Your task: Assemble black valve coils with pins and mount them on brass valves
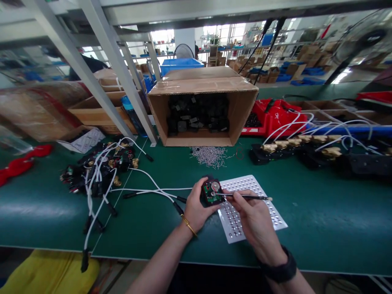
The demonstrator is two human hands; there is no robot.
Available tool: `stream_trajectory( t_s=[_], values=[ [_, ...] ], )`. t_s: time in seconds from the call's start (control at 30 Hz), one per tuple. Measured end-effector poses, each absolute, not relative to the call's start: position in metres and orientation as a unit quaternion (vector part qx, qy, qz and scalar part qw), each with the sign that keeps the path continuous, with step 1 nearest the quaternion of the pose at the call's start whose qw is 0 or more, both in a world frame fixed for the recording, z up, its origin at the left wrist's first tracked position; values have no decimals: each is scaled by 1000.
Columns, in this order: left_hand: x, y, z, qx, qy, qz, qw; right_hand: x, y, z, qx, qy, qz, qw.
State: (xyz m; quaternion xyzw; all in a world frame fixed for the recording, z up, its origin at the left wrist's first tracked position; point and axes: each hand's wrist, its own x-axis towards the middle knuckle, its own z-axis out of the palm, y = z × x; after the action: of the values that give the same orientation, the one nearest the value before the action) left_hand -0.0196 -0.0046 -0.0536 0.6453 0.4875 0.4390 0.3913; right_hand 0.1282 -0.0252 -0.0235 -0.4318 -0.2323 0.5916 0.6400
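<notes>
Device (211, 191) sits in the left hand (196, 207), gripped by its edges above the green table (324, 220), near a studded sheet (235, 218). Its inside is exposed, so it seems unfinished. The right hand (256, 222) pinches a thin tool (252, 197), tip at the device. Left lie heaped wired parts (99, 169); tiny metal pieces (211, 156) lie before a carton (202, 85). Boxes (312, 56) and a fan (361, 41) stand behind.

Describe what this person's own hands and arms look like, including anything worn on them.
The left hand and right hand are ungloved, and no sleeves show on the forearms. A thin gold-coloured bracelet rings the left wrist. The right wrist wears a wide black band; whether it is a watch cannot be told.
</notes>
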Motion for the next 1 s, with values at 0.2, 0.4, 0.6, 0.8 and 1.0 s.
stream_trajectory(
  t_s=[0.2, 0.4, 0.6, 0.8, 1.0],
  values=[
    [-19, -4, -55, 643, 491, 441, 388, 124, -25, -24, -451, -227, 565, 652],
    [-17, -5, -56, 645, 499, 439, 378, 121, -27, -28, -459, -263, 541, 654],
    [-18, -4, -56, 647, 497, 440, 376, 120, -28, -28, -450, -262, 545, 657],
    [-18, -4, -56, 648, 496, 441, 373, 120, -28, -27, -452, -262, 543, 657],
    [-18, -4, -57, 651, 491, 447, 367, 120, -27, -28, -465, -278, 529, 653]
  ],
)
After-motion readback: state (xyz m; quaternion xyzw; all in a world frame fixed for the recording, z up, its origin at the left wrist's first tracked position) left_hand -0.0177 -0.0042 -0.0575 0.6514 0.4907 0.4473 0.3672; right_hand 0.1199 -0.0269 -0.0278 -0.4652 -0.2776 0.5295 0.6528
